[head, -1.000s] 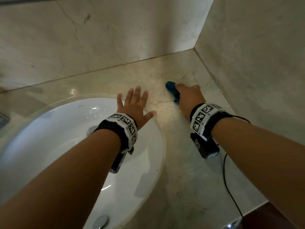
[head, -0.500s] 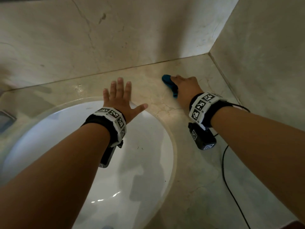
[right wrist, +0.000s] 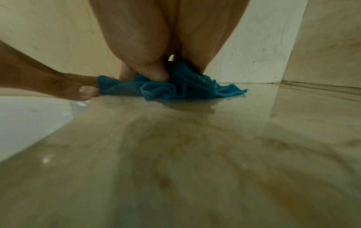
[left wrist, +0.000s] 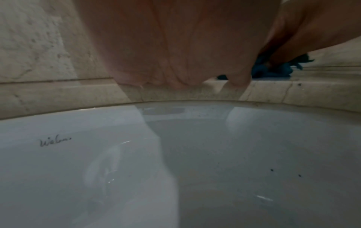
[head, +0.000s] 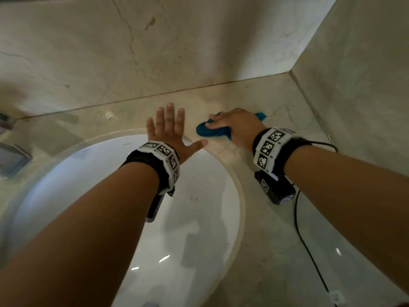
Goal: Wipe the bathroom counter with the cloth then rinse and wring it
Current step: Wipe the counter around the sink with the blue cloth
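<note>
A blue cloth (head: 208, 132) lies bunched on the beige marble counter (head: 276, 251), behind the sink's right rim. My right hand (head: 233, 125) covers it, fingers curled over the folds, a corner sticking out on the far side. In the right wrist view my thumb digs into the cloth (right wrist: 175, 90), which touches the counter (right wrist: 195, 154). My left hand (head: 169, 129) lies flat with fingers spread on the counter behind the sink (head: 188, 229), its thumb tip close to the cloth's left edge. From the left wrist I see the palm (left wrist: 175, 46) over the basin (left wrist: 195, 169) and the cloth (left wrist: 273, 72) beyond.
Marble walls close the counter at the back (head: 155, 52) and on the right (head: 365, 85), forming a corner. A black cable (head: 309, 247) trails across the counter from my right wrist. A grey fitting (head: 13, 159) sits at the far left.
My right hand has slid the cloth leftward along the counter toward my left hand, and more of the cloth now shows. The left hand stays flat by the sink rim.
</note>
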The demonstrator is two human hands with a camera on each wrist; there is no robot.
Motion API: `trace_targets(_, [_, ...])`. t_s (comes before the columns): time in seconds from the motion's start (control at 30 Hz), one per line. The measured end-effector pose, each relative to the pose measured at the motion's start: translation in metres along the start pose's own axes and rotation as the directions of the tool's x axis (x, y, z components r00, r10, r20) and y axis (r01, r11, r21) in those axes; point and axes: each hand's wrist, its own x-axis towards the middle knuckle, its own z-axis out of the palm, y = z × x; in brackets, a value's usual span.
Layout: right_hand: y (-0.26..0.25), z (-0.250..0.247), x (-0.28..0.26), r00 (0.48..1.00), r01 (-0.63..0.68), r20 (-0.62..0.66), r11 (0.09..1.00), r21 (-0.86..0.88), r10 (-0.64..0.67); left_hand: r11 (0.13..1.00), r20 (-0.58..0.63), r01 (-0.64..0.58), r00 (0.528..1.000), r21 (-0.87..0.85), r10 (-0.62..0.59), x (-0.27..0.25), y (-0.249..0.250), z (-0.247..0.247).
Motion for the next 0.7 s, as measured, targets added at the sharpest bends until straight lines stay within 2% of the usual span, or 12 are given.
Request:
trace_targets(0.07, [0.0,0.004,-0.015,1.0,-0.017,0.011,0.998,0.059,0.016,1.0,0.011,0.001,1.0,0.009,-0.001,0.0,0.0,-0.002])
trace_targets(0.2, [0.004,0.015,-0.042,1.0,-0.023,0.012,0.999,-0.029,0.023,1.0,0.024,0.017,1.0,0.017,-0.017,-0.007,0.006,-0.002])
trace_targets(0.27, [0.004,0.019,-0.054,0.999,-0.041,0.013,0.999,0.006,0.041,1.0,0.028,0.012,1.0,0.019,-0.012,-0.013,0.013,-0.001])
trace_targets(0.37, [-0.002,0.016,-0.073,0.998,-0.068,-0.018,0.998,-0.007,0.068,0.998,0.03,-0.057,0.998,0.016,0.057,-0.023,0.024,0.001])
trace_targets(0.53, [-0.01,0.014,-0.11,0.982,-0.19,-0.021,0.971,-0.147,0.189,0.978,-0.015,-0.208,0.978,0.007,0.208,-0.04,0.048,0.013])
trace_targets(0.7, [-0.006,0.013,-0.148,0.964,-0.264,-0.057,0.948,-0.179,0.258,0.954,0.029,-0.297,0.955,0.028,0.297,-0.053,0.074,0.022])
